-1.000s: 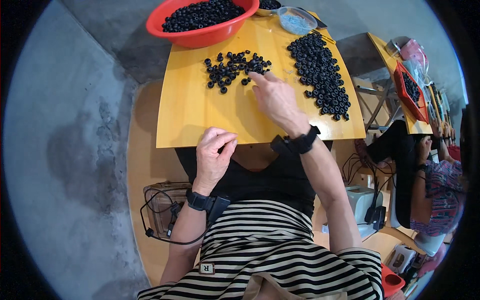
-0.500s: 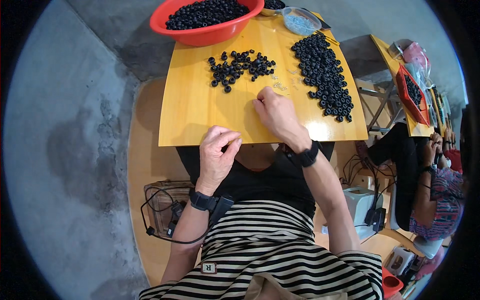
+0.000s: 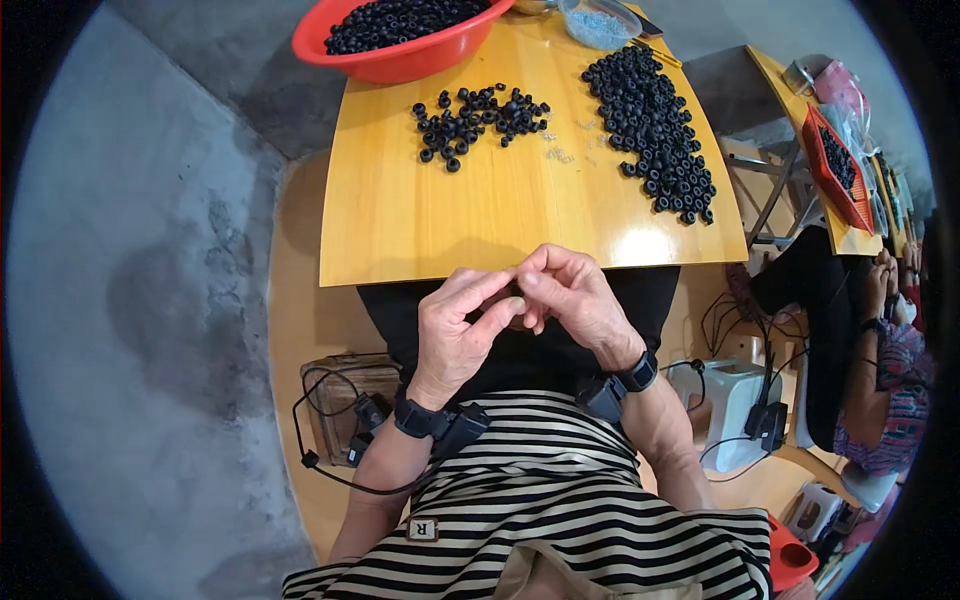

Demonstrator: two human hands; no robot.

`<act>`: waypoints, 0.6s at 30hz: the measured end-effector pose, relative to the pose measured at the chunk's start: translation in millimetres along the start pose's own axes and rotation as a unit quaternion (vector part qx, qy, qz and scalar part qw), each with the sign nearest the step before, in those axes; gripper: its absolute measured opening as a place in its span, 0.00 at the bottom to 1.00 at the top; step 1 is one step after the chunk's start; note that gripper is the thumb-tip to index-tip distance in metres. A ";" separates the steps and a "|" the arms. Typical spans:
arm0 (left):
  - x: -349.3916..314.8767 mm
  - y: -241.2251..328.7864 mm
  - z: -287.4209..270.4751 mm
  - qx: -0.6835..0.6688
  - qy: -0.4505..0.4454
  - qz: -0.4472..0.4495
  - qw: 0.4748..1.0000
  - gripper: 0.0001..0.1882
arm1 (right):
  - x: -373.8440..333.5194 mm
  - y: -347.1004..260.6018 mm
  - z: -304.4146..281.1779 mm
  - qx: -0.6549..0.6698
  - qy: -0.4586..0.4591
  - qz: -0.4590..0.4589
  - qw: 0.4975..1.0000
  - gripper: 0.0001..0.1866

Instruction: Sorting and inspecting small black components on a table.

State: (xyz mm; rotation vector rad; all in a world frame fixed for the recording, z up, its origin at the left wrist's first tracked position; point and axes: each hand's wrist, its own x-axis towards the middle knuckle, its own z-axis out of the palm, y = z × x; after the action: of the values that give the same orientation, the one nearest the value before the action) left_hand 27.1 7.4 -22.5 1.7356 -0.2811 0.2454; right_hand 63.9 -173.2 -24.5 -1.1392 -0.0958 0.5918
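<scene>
My left hand (image 3: pixel 452 335) and my right hand (image 3: pixel 582 302) meet just off the near edge of the yellow table (image 3: pixel 400 230). Thumb and forefinger are pinched on each, the fingertips touching or nearly so. Whatever sits between them is hidden or too small to name. Beyond the hands lies a loose scatter of small black ring-shaped parts (image 3: pixel 470 125). Beside it are tiny clear pieces (image 3: pixel 558 154). A denser spread of black rings (image 3: pixel 655 140) runs along the table's right side.
A red basin (image 3: pixel 400 62) of black parts stands at the far left. A clear tub (image 3: pixel 600 28) with pale blue bits is at the back, near yellow-handled tools (image 3: pixel 662 54). Rightward, a person (image 3: pixel 875 400) sits at another table with a red basket (image 3: pixel 838 168). A wooden crate (image 3: pixel 345 405) with cables is below.
My right hand has drawn back from the tabletop near the clear pieces to meet my left hand. The left has moved slightly right and down. The view has shifted a little.
</scene>
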 end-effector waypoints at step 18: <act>-3.6 0.4 4.7 -0.011 0.035 -0.002 0.999 0.15 | -3.6 3.5 0.5 -0.010 -0.002 -0.005 1.000 0.09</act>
State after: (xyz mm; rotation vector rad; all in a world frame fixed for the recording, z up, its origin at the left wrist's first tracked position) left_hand 23.6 2.9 -24.1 1.7026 -0.2296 0.2983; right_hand 59.3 -173.5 -26.6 -1.1561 -0.1100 0.5860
